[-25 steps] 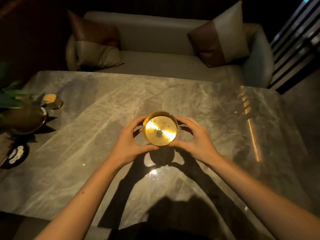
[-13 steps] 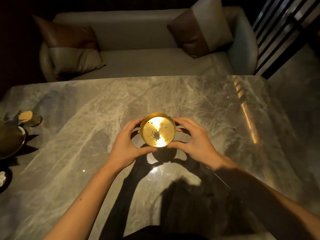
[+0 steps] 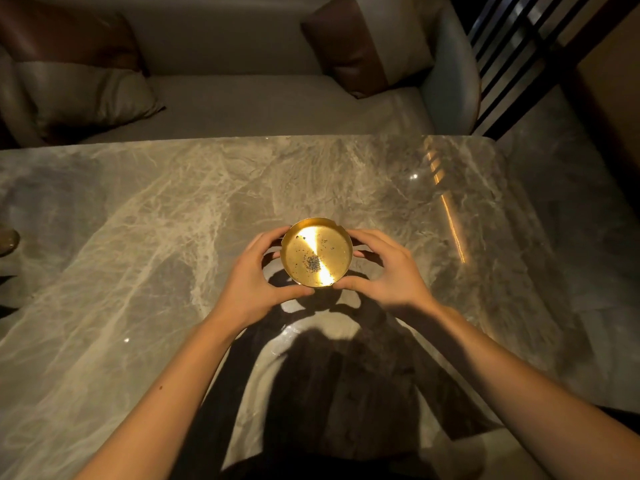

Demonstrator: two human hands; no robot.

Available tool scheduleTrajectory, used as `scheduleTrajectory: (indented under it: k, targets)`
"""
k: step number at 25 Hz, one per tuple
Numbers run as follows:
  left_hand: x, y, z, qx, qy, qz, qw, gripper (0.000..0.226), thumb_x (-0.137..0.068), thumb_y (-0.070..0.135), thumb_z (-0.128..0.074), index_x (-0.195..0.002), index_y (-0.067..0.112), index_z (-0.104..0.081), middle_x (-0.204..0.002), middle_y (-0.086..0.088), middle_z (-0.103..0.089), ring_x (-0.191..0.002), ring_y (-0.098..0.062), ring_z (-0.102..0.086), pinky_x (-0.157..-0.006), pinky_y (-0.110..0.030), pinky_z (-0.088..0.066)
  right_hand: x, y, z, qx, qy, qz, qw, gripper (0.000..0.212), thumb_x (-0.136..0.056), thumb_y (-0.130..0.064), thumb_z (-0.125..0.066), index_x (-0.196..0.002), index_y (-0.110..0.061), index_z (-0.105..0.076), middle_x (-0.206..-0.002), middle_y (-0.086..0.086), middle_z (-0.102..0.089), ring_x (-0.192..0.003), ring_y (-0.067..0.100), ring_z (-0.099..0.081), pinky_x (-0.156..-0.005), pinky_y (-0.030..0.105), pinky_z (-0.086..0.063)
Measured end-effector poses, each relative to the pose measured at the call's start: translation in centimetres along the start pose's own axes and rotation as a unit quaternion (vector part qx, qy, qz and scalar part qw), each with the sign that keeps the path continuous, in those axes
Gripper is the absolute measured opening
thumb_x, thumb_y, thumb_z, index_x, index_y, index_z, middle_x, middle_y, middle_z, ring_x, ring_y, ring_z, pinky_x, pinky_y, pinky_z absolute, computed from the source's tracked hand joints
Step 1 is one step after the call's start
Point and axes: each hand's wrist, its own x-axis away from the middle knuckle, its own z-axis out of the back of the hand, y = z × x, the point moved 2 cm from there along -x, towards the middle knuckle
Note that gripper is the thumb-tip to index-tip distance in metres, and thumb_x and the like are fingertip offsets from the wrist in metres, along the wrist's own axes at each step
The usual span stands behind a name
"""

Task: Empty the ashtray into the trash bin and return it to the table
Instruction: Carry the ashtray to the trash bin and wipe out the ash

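Note:
A round golden ashtray [image 3: 317,256] with a small heap of grey ash in its middle is held a little above the grey marble table [image 3: 138,237]; its shadow falls on the table below it. My left hand [image 3: 256,282] grips its left rim with thumb and fingers. My right hand [image 3: 384,271] grips its right rim the same way. The ashtray is tilted slightly towards me. No trash bin is in view.
A grey sofa [image 3: 242,109] with a brown-and-beige cushion at each end stands behind the table's far edge. Dark vertical slats [image 3: 519,46] rise at the top right. A small dark object [image 3: 7,240] sits at the table's left edge.
The view has swung to the right, so the plant and dishes on the left have left the frame. Both hands still hold the ashtray, now slightly higher above the table.

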Motion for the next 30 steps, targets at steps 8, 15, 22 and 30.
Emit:
scheduleTrajectory:
  k: [8, 15, 22, 30]
  targets:
    - [-2.2, 2.6, -6.1, -0.007, 0.018, 0.004, 1.0, 0.093, -0.052, 0.029, -0.094, -0.133, 0.033, -0.048, -0.131, 0.011, -0.054, -0.117, -0.001, -0.053, -0.096, -0.02, -0.046, 0.8, 3.6, 5.9, -0.04, 0.002, 0.0, 0.999, 0.077, -0.062, -0.03, -0.088, -0.132, -0.025, -0.056, -0.122, -0.014, -0.057, -0.112, 0.004, -0.059, -0.1, 0.022, -0.047]
    - [-3.3, 7.7, -15.1, -0.01, 0.1, 0.013, 0.995, 0.094, -0.05, 0.027, -0.094, -0.133, 0.028, -0.05, -0.129, 0.012, -0.056, -0.116, -0.004, -0.055, -0.094, -0.027, -0.05, 0.4, 8.9, 14.6, -0.033, -0.046, 0.075, 0.996, 0.078, -0.061, -0.028, -0.09, -0.131, -0.019, -0.057, -0.124, -0.005, -0.059, -0.112, 0.007, -0.06, -0.098, 0.024, -0.049]
    - [-4.6, 12.3, -22.2, -0.013, 0.096, 0.014, 0.995, 0.089, -0.049, 0.042, -0.09, -0.129, 0.038, -0.049, -0.128, 0.02, -0.056, -0.117, -0.004, -0.055, -0.091, -0.027, -0.051, 2.2, 12.2, 22.1, -0.019, -0.064, 0.08, 0.995, 0.081, -0.06, -0.033, -0.089, -0.132, -0.015, -0.057, -0.126, -0.001, -0.06, -0.112, 0.005, -0.057, -0.099, 0.019, -0.046]
    - [-7.3, 11.1, -23.1, 0.008, 0.03, -0.02, 0.999, 0.092, -0.05, 0.036, -0.092, -0.132, 0.029, -0.051, -0.126, 0.022, -0.055, -0.117, -0.004, -0.054, -0.092, -0.036, -0.053, 4.0, 12.7, 23.2, -0.011, -0.002, 0.022, 1.0, 0.081, -0.061, -0.026, -0.088, -0.134, -0.015, -0.054, -0.127, -0.006, -0.056, -0.111, -0.004, -0.056, -0.097, 0.014, -0.046]
